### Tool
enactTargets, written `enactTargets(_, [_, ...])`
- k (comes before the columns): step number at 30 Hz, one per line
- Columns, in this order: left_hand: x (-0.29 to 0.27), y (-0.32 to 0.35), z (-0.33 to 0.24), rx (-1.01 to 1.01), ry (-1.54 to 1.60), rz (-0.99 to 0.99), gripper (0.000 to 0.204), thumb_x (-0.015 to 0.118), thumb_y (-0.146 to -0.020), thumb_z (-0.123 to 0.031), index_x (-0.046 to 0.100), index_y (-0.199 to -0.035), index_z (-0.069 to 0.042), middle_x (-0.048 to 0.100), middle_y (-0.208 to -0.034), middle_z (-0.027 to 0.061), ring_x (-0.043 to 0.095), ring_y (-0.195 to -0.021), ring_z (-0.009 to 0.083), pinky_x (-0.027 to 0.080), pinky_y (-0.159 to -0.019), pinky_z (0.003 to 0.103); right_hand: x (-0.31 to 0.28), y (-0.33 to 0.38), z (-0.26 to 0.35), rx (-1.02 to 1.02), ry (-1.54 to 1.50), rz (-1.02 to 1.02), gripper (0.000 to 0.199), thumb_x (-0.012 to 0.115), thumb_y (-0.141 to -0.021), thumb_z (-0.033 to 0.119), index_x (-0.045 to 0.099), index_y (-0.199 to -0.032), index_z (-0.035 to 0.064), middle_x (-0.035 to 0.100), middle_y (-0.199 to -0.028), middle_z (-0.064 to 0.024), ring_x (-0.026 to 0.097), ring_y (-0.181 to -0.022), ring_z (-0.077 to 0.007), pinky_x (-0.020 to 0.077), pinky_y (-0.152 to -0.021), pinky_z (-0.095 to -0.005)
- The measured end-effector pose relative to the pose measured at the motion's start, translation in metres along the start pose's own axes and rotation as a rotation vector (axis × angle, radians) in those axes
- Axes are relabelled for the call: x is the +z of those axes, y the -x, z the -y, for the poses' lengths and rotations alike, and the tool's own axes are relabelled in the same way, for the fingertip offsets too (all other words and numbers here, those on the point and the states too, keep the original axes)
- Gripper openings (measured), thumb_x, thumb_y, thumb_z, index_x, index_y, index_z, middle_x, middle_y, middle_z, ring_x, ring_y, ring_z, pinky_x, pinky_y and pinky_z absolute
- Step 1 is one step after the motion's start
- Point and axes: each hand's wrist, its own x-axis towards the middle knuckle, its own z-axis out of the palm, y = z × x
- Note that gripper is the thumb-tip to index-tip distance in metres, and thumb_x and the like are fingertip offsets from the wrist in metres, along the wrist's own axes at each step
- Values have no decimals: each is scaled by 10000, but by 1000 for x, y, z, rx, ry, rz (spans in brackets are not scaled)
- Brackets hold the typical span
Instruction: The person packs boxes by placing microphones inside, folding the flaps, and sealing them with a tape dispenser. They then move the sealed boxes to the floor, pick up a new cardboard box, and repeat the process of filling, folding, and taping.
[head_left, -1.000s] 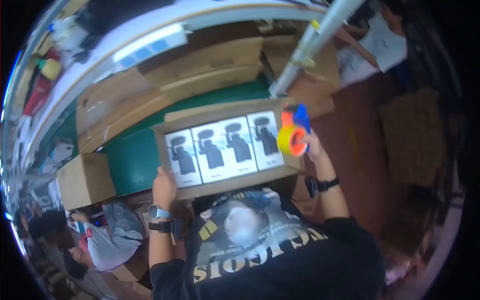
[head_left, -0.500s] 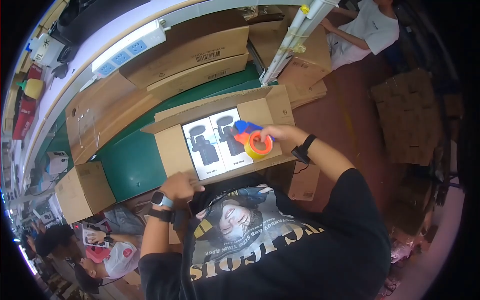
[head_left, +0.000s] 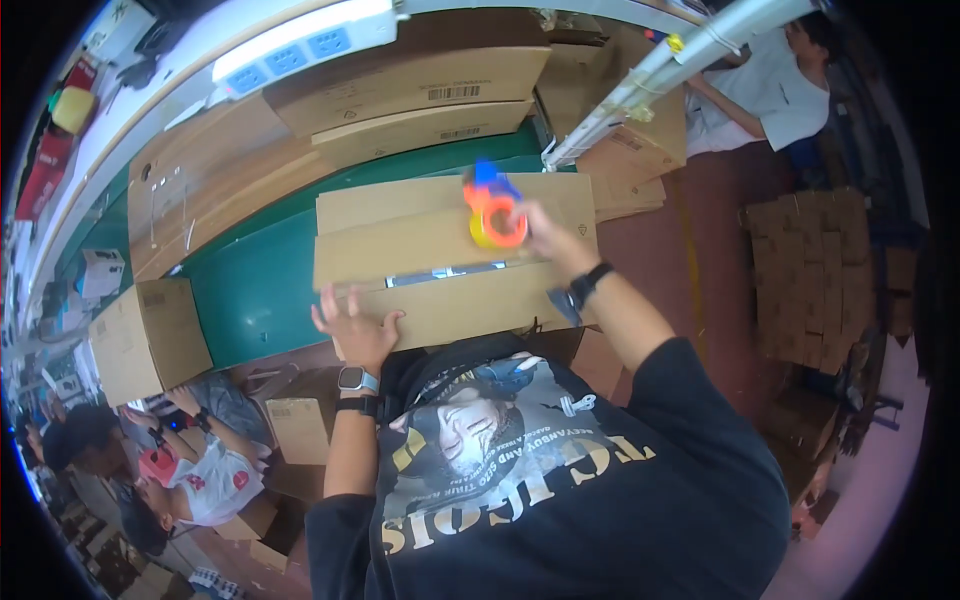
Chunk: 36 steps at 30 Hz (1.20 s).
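A brown carton (head_left: 480, 300) lies on the bench in front of me with its two long flaps folded inward. Through the narrow gap between them, strips of the white printed boxes (head_left: 445, 273) inside are visible. My left hand (head_left: 358, 328) rests with spread fingers on the near flap's left end. Above the far flap, my right hand (head_left: 543, 238) grips a blue and orange tape dispenser (head_left: 484, 190) carrying a roll of yellow tape. The dispenser is a little blurred, and I cannot tell whether it touches the cardboard.
Large cartons (head_left: 420, 90) and a wooden board (head_left: 215, 180) line the back of the green bench (head_left: 255, 270). A white post (head_left: 640, 95) rises at the far right. Another carton (head_left: 150, 335) stands left. People work at lower left and upper right; stacked cartons (head_left: 815, 280) stand on the right.
The carton's long flaps have folded inward, covering most of the white boxes. My left hand has opened out onto the near flap. My right hand has moved slightly up with the tape dispenser.
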Motion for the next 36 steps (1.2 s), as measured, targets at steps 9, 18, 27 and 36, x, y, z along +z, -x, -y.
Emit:
enactTargets(9, [21,-4,54,171,131,301,740,589,-897,-360,326,-1482,8,302,-1555,204,243,-1459,357,121,-1197,512,116,29,-24,-572,1160,205,328,617,-672,-1,528,-987,19,622,-851,-147,649,-761,-297,512,-668,-387])
enactTargets(18, [32,-7,54,-184,637,269,525,451,-1013,-363,523,-1311,64,575,-1328,196,524,-1239,335,381,-1056,481,122,16,-73,-750,1345,289,368,661,-612,17,495,-940,35,582,-833,-193,617,-800,-419,512,-689,-447])
enactTargets(27, [3,-43,19,-1187,1818,656,446,435,-1054,-328,693,-889,-4,671,-920,80,616,-859,147,490,-775,296,130,6,-78,-738,1397,282,363,669,-618,27,500,-940,37,581,-841,-187,617,-789,-411,519,-690,-448])
enactTargets(36, [21,-19,46,-785,1158,410,315,594,-978,-247,735,-825,-10,665,-664,32,584,-620,96,451,-579,264,150,29,-58,-729,1423,394,349,691,-658,73,508,-953,39,588,-855,-180,623,-801,-398,524,-706,-446])
